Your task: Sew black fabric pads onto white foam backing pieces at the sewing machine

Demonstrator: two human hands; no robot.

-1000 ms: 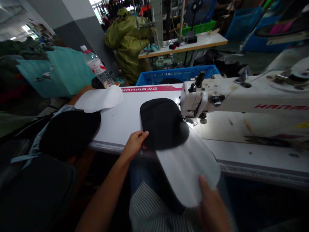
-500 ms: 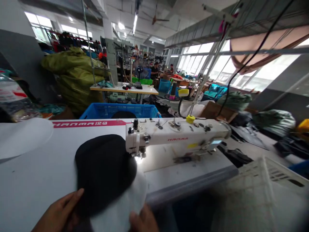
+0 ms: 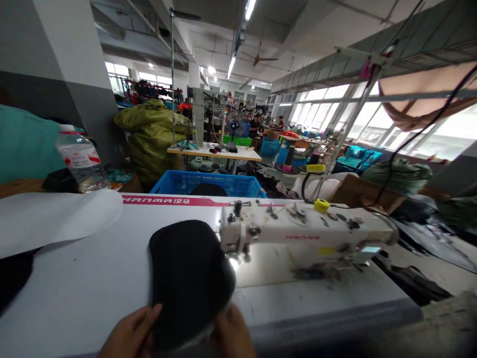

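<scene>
**Bearings and counts at the station**

Far left, on the surface (image 3: pixel 85 293): one white fabric sheet (image 3: pixel 48 219), rounded end pointing right, lying flat across the left end. One dark piece (image 3: pixel 11 276) sits just below it, cut off by the frame. Beyond the far edge stands one clear plastic bottle (image 3: pixel 80 161) with a red-and-white label.

Centre: the left hand (image 3: pixel 130 332) and right hand (image 3: pixel 231 332) are both at the near edge, one on either side of a black padded piece (image 3: pixel 190 278). Each pinches the piece's near end in a narrow hold. The piece lies ahead of both hands, its long axis running from the near edge toward the far edge, rounded end away. The right hand is the nearer to the machine. A pale strip shows under the piece between the hands; what it is cannot be told.

Right: one white sewing machine head (image 3: pixel 298 223), marked HANMA in red, with its lit needle area just beside the piece's right flank. Beyond the far edge is one blue plastic crate (image 3: pixel 208 185).

Count: hands, two; dark pieces, two, one held; white sheets, one.
</scene>
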